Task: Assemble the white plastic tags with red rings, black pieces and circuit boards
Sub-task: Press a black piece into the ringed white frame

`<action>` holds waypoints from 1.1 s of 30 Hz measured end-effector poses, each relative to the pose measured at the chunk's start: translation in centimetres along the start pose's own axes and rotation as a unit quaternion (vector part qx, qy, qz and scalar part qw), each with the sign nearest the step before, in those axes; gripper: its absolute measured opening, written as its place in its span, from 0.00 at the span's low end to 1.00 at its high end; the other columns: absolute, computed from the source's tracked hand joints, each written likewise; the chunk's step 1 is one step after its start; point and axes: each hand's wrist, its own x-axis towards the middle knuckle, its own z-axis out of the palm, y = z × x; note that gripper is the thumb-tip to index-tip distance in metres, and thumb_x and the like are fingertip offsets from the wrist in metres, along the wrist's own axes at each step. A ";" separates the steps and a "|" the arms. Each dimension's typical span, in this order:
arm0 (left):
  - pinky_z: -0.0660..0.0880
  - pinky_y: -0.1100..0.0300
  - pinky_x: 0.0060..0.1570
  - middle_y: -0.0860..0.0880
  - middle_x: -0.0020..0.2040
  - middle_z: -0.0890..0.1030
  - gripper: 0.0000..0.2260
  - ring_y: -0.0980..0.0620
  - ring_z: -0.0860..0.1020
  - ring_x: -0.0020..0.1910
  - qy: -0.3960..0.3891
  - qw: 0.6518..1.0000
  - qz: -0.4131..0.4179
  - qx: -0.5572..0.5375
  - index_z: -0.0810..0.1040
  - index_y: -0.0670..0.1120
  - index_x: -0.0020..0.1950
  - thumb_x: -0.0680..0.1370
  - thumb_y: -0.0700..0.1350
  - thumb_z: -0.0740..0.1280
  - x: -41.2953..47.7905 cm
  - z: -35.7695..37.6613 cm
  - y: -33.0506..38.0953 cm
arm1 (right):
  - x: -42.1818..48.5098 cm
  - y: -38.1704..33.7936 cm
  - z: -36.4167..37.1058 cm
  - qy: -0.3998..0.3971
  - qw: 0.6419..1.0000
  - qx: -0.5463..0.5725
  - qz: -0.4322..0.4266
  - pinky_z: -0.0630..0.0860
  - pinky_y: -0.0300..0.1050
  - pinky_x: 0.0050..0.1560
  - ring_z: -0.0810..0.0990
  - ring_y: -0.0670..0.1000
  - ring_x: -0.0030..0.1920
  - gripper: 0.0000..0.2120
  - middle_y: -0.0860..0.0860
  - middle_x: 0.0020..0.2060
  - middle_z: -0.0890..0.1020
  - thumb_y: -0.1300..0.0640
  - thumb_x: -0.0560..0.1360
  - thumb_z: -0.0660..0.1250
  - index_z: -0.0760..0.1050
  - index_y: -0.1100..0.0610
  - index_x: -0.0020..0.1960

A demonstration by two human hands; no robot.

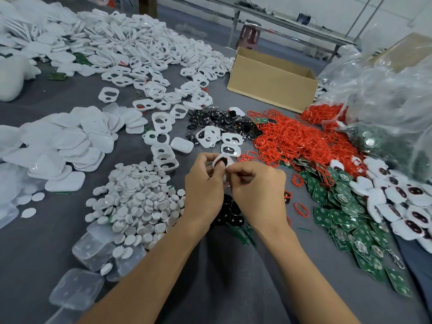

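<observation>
Both hands meet at the middle of the grey table (58, 101). The left hand (203, 183) curls round a white tag (230, 160), thumb on the black piece (222, 162) set in it. The right hand (257, 185) pinches the tag's near edge, its fingertips tucked out of sight behind the knuckles. The wrists cover most of a small heap of black pieces (230, 213) at six o'clock. At one o'clock an open cardboard box (268, 90) stands, its near wall hiding whatever is inside. At two o'clock crumpled plastic bags (385, 85) hold red rings (320, 113) and, dimly through the film, green circuit boards (374, 141); the frame cuts them off. At seven o'clock clear cases (77, 293) lie beside white discs (135, 202).
</observation>
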 end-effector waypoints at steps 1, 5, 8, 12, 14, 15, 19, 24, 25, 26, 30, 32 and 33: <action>0.79 0.41 0.53 0.45 0.43 0.83 0.06 0.49 0.82 0.42 -0.001 1.000 0.000 0.001 0.76 0.50 0.48 0.80 0.40 0.64 0.0 0.0 0.0 | 0.0 0.0 0.0 -0.004 1.000 -0.004 0.005 0.81 0.51 0.37 0.82 0.50 0.33 0.12 0.50 0.33 0.84 0.70 0.66 0.68 0.84 0.55 0.38; 0.78 0.41 0.55 0.43 0.46 0.84 0.06 0.43 0.83 0.48 -0.016 1.000 -0.003 -0.022 0.76 0.48 0.50 0.81 0.38 0.63 -0.1 0.2 -0.1 | 0.1 -0.3 -0.4 -0.011 1.000 -0.012 0.027 0.80 0.47 0.40 0.81 0.46 0.34 0.11 0.47 0.34 0.84 0.68 0.67 0.70 0.83 0.52 0.40; 0.81 0.44 0.50 0.46 0.36 0.80 0.06 0.42 0.82 0.43 -0.022 0.999 0.000 -0.040 0.76 0.47 0.49 0.81 0.38 0.62 -0.1 0.2 -0.2 | 0.3 -0.2 -0.8 -0.017 0.998 -0.050 0.033 0.75 0.47 0.40 0.79 0.49 0.35 0.09 0.47 0.34 0.84 0.65 0.67 0.71 0.83 0.51 0.38; 0.80 0.52 0.47 0.41 0.38 0.82 0.06 0.48 0.82 0.41 -0.036 0.998 -0.009 -0.054 0.76 0.47 0.49 0.81 0.38 0.62 -0.2 0.2 -0.3 | 0.6 0.2 -1.1 -0.040 0.997 -0.021 0.065 0.74 0.47 0.40 0.78 0.49 0.37 0.10 0.46 0.35 0.84 0.66 0.68 0.71 0.83 0.52 0.39; 0.80 0.55 0.45 0.42 0.38 0.82 0.06 0.50 0.82 0.41 -0.037 0.997 -0.017 -0.060 0.76 0.47 0.49 0.82 0.38 0.62 -0.2 0.3 -0.4 | 0.6 0.3 -1.0 -0.051 0.996 -0.049 0.063 0.72 0.47 0.43 0.77 0.51 0.43 0.09 0.47 0.37 0.84 0.64 0.69 0.70 0.84 0.50 0.41; 0.79 0.56 0.44 0.43 0.38 0.82 0.06 0.50 0.82 0.41 -0.037 0.997 -0.022 -0.064 0.76 0.48 0.49 0.82 0.39 0.62 -0.2 0.3 -0.4 | 0.5 0.4 -0.9 -0.050 0.995 -0.065 0.058 0.70 0.47 0.44 0.76 0.52 0.45 0.09 0.47 0.39 0.83 0.63 0.70 0.71 0.83 0.50 0.41; 0.81 0.54 0.46 0.44 0.36 0.81 0.07 0.50 0.82 0.39 -0.037 0.996 -0.029 -0.073 0.76 0.47 0.48 0.82 0.38 0.61 -0.2 0.3 -0.4 | 0.3 0.5 -0.8 -0.003 0.996 -0.070 0.050 0.69 0.46 0.44 0.73 0.52 0.48 0.07 0.48 0.44 0.73 0.63 0.69 0.73 0.84 0.51 0.41; 0.80 0.59 0.39 0.43 0.35 0.79 0.05 0.48 0.81 0.39 -0.039 0.993 -0.052 -0.101 0.75 0.44 0.50 0.82 0.36 0.61 -0.1 0.3 -0.2 | 0.2 0.6 -0.5 -0.007 0.998 -0.047 0.044 0.72 0.47 0.40 0.77 0.50 0.42 0.08 0.47 0.42 0.77 0.66 0.68 0.73 0.84 0.53 0.40; 0.79 0.60 0.37 0.44 0.34 0.79 0.05 0.49 0.81 0.38 -0.039 0.993 -0.052 -0.100 0.75 0.44 0.50 0.82 0.36 0.61 -0.1 0.3 -0.1 | 0.1 0.6 -0.4 -0.007 0.998 -0.041 0.039 0.73 0.47 0.40 0.77 0.50 0.41 0.09 0.48 0.42 0.78 0.66 0.67 0.73 0.84 0.53 0.40; 0.79 0.60 0.36 0.44 0.34 0.79 0.05 0.49 0.81 0.38 -0.039 0.993 -0.050 -0.098 0.75 0.44 0.50 0.82 0.36 0.61 -0.1 0.3 -0.1 | 0.1 0.7 -0.4 -0.006 0.999 -0.035 0.036 0.74 0.48 0.40 0.78 0.50 0.40 0.09 0.48 0.41 0.79 0.67 0.67 0.73 0.83 0.53 0.39; 0.80 0.52 0.44 0.44 0.35 0.80 0.05 0.46 0.81 0.41 -0.051 0.995 -0.037 -0.083 0.76 0.44 0.50 0.82 0.38 0.62 -0.2 0.2 -0.1 | 0.5 0.7 -0.8 -0.005 0.993 0.039 0.108 0.78 0.46 0.40 0.81 0.47 0.35 0.15 0.45 0.39 0.80 0.66 0.66 0.74 0.73 0.51 0.44; 0.80 0.44 0.51 0.41 0.39 0.82 0.04 0.42 0.82 0.43 -0.060 0.996 -0.026 -0.062 0.77 0.44 0.51 0.81 0.39 0.63 -0.3 0.2 -0.1 | 1.0 0.8 -1.2 -0.048 0.985 0.066 0.151 0.78 0.42 0.40 0.81 0.46 0.35 0.16 0.45 0.38 0.82 0.65 0.67 0.74 0.72 0.49 0.46; 0.79 0.40 0.53 0.40 0.41 0.83 0.04 0.40 0.82 0.44 -0.064 0.996 -0.020 -0.052 0.77 0.45 0.52 0.81 0.40 0.63 -0.3 0.2 -0.2 | 1.2 0.9 -1.3 -0.083 0.981 0.067 0.160 0.78 0.44 0.41 0.82 0.47 0.36 0.13 0.46 0.37 0.83 0.65 0.69 0.73 0.75 0.50 0.46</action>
